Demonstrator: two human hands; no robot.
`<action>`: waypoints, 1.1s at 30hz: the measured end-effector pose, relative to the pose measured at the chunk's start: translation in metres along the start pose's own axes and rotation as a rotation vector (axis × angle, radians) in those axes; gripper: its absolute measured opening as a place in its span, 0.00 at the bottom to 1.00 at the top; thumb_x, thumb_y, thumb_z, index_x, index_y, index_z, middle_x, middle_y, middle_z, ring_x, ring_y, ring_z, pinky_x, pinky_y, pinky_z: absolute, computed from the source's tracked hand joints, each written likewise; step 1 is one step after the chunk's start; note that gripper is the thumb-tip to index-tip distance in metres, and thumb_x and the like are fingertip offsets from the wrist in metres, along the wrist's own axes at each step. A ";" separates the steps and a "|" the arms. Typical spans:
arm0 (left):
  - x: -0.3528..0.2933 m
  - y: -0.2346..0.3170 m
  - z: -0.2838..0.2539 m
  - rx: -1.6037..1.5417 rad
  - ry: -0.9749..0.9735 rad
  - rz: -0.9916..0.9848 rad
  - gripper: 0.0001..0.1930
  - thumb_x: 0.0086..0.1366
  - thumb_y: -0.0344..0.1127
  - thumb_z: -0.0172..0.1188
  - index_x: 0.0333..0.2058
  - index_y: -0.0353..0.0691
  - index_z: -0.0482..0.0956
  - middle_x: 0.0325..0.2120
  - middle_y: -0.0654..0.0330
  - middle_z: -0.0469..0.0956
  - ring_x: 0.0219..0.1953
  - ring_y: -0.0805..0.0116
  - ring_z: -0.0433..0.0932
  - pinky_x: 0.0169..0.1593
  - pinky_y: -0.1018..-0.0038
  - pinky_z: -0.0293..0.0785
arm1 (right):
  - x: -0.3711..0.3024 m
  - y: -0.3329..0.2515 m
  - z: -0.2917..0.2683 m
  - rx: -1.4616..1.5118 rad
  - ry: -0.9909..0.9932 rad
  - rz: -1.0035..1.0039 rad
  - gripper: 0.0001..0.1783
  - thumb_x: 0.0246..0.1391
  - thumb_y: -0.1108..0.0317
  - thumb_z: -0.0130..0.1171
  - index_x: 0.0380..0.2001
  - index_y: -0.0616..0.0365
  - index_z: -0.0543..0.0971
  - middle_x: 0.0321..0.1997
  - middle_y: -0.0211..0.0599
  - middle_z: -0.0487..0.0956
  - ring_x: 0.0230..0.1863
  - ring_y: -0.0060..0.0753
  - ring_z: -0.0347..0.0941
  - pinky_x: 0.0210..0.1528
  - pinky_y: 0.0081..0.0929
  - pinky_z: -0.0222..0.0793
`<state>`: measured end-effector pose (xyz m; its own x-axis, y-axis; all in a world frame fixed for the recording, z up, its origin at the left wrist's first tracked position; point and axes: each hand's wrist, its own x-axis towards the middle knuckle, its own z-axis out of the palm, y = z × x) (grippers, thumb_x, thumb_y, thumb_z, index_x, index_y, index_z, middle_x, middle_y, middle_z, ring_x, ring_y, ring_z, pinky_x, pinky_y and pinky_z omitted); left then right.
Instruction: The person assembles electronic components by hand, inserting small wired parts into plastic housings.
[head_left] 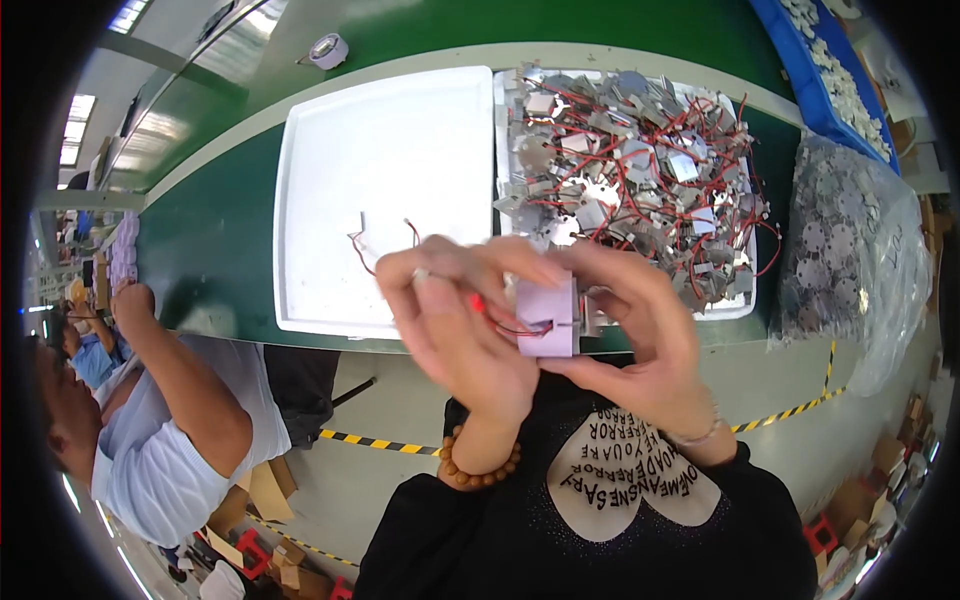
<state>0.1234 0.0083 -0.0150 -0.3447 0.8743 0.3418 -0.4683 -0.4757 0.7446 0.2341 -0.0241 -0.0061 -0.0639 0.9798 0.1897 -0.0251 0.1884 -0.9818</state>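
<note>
A small pale lilac plastic housing (pixel 546 318) is held in front of my chest, just past the near edge of the table. My right hand (pixel 650 335) grips it from the right with fingers and thumb; a bit of grey metal shows at that side. Thin red and dark wires (pixel 508 327) run out of a slot in the housing toward my left hand (pixel 455 320). Its fingers are curled around the wires, and one finger reaches over to the housing's top. A small bright red spot shows by the left palm. The wire ends are hidden in the fingers.
A white foam tray (pixel 385 95) holds a few loose wired parts. Beside it, another tray (pixel 498 130) is heaped with metal plates and red wires. A clear bag of metal discs (pixel 825 240), a blue bin (pixel 838 100) and a round lilac part (pixel 328 51) lie around. A person (pixel 190 430) sits left.
</note>
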 end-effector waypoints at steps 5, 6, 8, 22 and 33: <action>0.033 0.035 -0.052 0.647 -0.026 0.071 0.05 0.60 0.28 0.47 0.31 0.32 0.70 0.32 0.57 0.68 0.38 0.66 0.68 0.42 0.75 0.64 | 0.056 -0.037 -0.021 -0.653 -0.172 -0.315 0.25 0.29 0.73 0.66 0.38 0.58 0.74 0.40 0.37 0.73 0.41 0.33 0.69 0.42 0.26 0.65; 0.038 0.038 -0.063 0.715 -0.100 -0.065 0.05 0.59 0.27 0.48 0.31 0.31 0.72 0.34 0.57 0.69 0.40 0.67 0.68 0.43 0.74 0.64 | 0.074 -0.042 -0.028 -0.674 -0.196 -0.231 0.22 0.32 0.72 0.64 0.38 0.57 0.74 0.37 0.35 0.73 0.39 0.31 0.70 0.41 0.26 0.66; 0.044 0.050 -0.083 1.047 -0.204 -0.122 0.07 0.57 0.27 0.52 0.35 0.34 0.74 0.35 0.57 0.70 0.41 0.66 0.68 0.45 0.73 0.63 | 0.124 -0.025 -0.047 -0.779 -0.125 -0.374 0.20 0.36 0.72 0.62 0.38 0.56 0.73 0.36 0.35 0.73 0.37 0.31 0.70 0.40 0.25 0.66; 0.048 0.032 -0.067 1.096 -0.159 -0.272 0.05 0.55 0.28 0.57 0.28 0.32 0.73 0.25 0.58 0.74 0.29 0.71 0.71 0.38 0.74 0.66 | 0.236 0.062 -0.132 -1.272 -0.068 -0.019 0.43 0.35 0.58 0.64 0.55 0.60 0.59 0.55 0.52 0.60 0.55 0.48 0.58 0.55 0.32 0.57; 0.074 0.051 -0.041 0.332 0.016 0.180 0.08 0.65 0.35 0.41 0.36 0.37 0.66 0.25 0.62 0.67 0.25 0.74 0.66 0.35 0.75 0.67 | 0.008 -0.099 -0.219 -1.127 1.342 -0.025 0.12 0.50 0.65 0.50 0.33 0.63 0.75 0.25 0.39 0.77 0.28 0.33 0.72 0.33 0.26 0.66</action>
<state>0.0410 0.0445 0.0250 -0.4112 0.7765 0.4775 -0.1105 -0.5624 0.8194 0.4544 -0.0203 0.0897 0.7357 0.2388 0.6338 0.6673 -0.4157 -0.6180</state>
